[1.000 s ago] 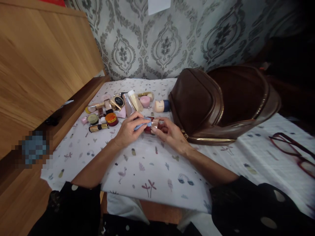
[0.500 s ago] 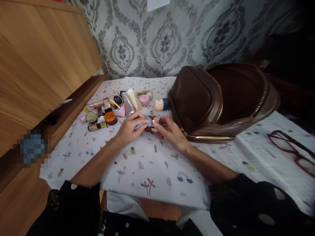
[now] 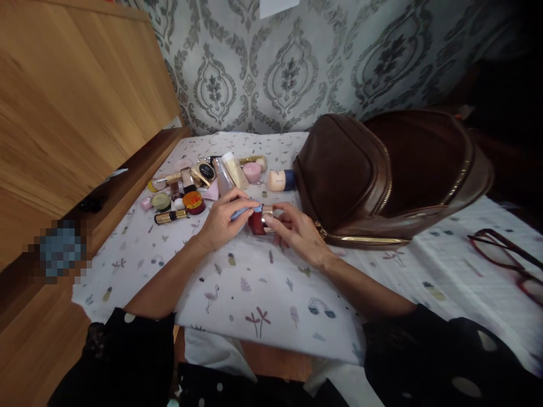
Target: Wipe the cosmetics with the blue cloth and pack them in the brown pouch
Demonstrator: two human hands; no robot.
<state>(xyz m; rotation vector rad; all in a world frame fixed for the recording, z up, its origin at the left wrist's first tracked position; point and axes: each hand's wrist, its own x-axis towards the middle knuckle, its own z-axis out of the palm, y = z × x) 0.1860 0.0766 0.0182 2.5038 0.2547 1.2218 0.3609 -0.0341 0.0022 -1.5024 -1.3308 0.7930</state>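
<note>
Bottle with dark red sides (image 3: 256,224) and a shiny cap (image 3: 267,211) is between the two hands, to the left of the brown bag (image 3: 339,175) and near its front corner. The hands are close together with the bottle bridging them. The left hand (image 3: 219,223), farther from the bag, has its thumb and fingers pinched on a folded blue cloth (image 3: 242,213), whose end meets the bottle's upper side. The right hand (image 3: 300,234), just in front of the bag's near left corner, is partly curled, thumb and fingers closed around the cap; whether its lower fingers touch the bottle cannot be told. Just left of the bag lies a cream jar with a navy lid (image 3: 278,180); contact between lid and bag is unclear. Farther left of the bag are a pink jar (image 3: 251,173), a cream tube (image 3: 235,171) and a silvery tube (image 3: 223,178), then an orange jar (image 3: 194,202), a green jar (image 3: 161,202) and a black-and-gold tube (image 3: 170,217). Right of the bag, nearer the wearer, red-framed glasses (image 3: 494,257) rest on the printed tablecloth (image 3: 250,282)
</note>
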